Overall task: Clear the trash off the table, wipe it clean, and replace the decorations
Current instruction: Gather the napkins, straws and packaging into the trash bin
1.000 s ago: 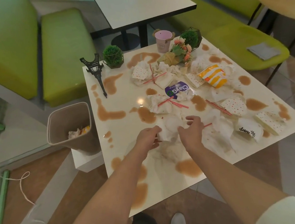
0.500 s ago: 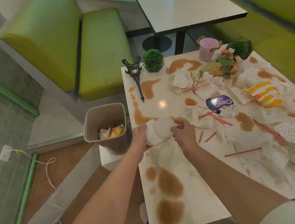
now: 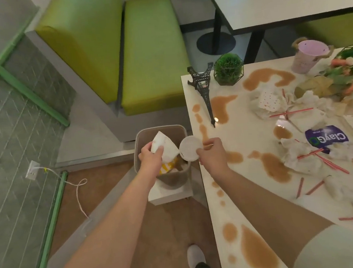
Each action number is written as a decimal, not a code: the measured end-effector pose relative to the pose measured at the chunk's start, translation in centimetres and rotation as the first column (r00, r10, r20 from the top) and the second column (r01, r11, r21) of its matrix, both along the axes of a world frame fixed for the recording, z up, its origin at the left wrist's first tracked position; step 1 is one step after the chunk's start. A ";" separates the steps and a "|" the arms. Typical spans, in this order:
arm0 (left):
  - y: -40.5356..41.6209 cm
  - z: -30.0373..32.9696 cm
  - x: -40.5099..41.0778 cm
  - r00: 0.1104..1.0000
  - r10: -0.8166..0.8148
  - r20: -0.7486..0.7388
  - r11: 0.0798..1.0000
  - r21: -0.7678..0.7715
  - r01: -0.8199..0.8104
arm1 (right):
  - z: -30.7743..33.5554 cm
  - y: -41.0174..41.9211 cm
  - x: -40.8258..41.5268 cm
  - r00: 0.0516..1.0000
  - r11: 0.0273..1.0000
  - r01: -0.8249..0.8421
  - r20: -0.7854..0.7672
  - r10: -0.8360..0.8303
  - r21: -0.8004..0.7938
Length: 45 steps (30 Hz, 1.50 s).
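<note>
On the far left I see a wall outlet (image 3: 32, 170) low on the grey wall, its white cord (image 3: 78, 191) trailing across the floor. Next comes the green bench seat (image 3: 151, 50) behind the beige trash bin (image 3: 139, 141), which stands on a small white block just beside the desk's left edge. My left hand (image 3: 151, 158) hovers over the bin's mouth, its grip curled round a crumpled white paper wrapper (image 3: 164, 147); yellow and white trash already lies inside the bin below it. My right hand (image 3: 212, 154) is at the desk's (image 3: 244, 134) edge, its grip pinching a round white lid (image 3: 190, 148) by the rim, the lid held over the bin's right rim. Further right, on the desk, a black Eiffel tower model (image 3: 203, 88) lies tipped over beside a potted green plant (image 3: 228, 68). Brown spills (image 3: 275, 166) spread across the top. Then come crumpled napkins (image 3: 301, 157), red straws (image 3: 290, 112), a purple packet (image 3: 326, 139), a pink cup (image 3: 309, 56) and a flower bunch (image 3: 345, 72) at the far right.
</note>
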<state>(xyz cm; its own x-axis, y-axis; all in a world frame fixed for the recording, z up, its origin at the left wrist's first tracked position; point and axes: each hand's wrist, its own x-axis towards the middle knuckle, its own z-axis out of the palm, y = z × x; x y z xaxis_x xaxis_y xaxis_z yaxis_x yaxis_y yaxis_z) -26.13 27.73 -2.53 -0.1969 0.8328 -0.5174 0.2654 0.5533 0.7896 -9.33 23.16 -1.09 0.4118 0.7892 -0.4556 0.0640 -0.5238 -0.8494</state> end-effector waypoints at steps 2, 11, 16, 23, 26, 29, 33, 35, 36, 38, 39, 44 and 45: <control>0.7 -0.2 -0.8 1.000 0.006 -0.027 1.000 0.002 -0.006 | -0.3 1.1 -1.0 0.998 1.000 -0.026 0.048 0.026 -0.011; 1.4 -2.5 -2.8 0.998 0.011 -0.057 1.000 0.005 -0.010 | -2.7 4.5 -4.3 0.968 0.987 -0.155 0.192 0.162 -0.049; 0.5 -2.4 -2.4 0.993 -0.047 -0.105 0.998 0.024 0.049 | -3.1 3.1 -4.6 0.960 0.965 -0.233 0.131 0.249 -0.120; -1.8 -0.7 1.1 0.976 -0.177 -0.126 0.982 0.050 0.184 | -2.0 -1.5 -0.7 0.980 0.991 -0.128 0.148 0.131 -0.026; -3.6 0.3 3.9 0.962 -0.250 -0.108 0.964 0.063 0.258 | -1.2 -4.3 2.3 0.983 0.998 -0.067 0.171 0.069 -0.017; -5.7 1.1 7.1 0.944 -0.316 -0.089 0.944 0.065 0.322 | -0.5 -6.9 4.9 0.984 1.000 -0.023 0.178 0.026 -0.018; -9.5 1.6 12.0 0.917 -0.394 -0.061 0.917 0.048 0.397 | 0.4 -11.2 8.7 0.978 0.999 0.016 0.210 -0.008 -0.037; -11.5 1.5 14.2 0.900 -0.432 -0.061 0.900 0.042 0.435 | 0.6 -13.3 10.6 0.959 0.998 -0.001 0.284 0.018 -0.058; -12.5 1.3 15.2 0.889 -0.455 -0.060 0.888 0.042 0.457 | 0.7 -14.3 11.4 0.936 0.997 -0.015 0.350 0.042 -0.078; -14.3 1.2 16.9 0.871 -0.488 -0.052 0.871 0.045 0.490 | 0.4 -16.0 13.2 0.848 0.994 -0.043 0.522 0.090 -0.101; -15.1 1.2 17.6 0.863 -0.504 -0.044 0.862 0.042 0.505 | 0.1 -16.9 14.1 0.790 0.993 -0.061 0.603 0.111 -0.102; -18.5 0.7 20.6 0.837 -0.547 -0.009 0.837 0.015 0.547 | -1.1 -21.2 18.2 0.648 0.957 -0.045 0.720 0.247 -0.287; -19.0 0.6 21.0 0.838 -0.546 -0.009 0.838 0.005 0.546 | -1.3 -21.9 18.7 0.667 0.950 -0.042 0.699 0.258 -0.310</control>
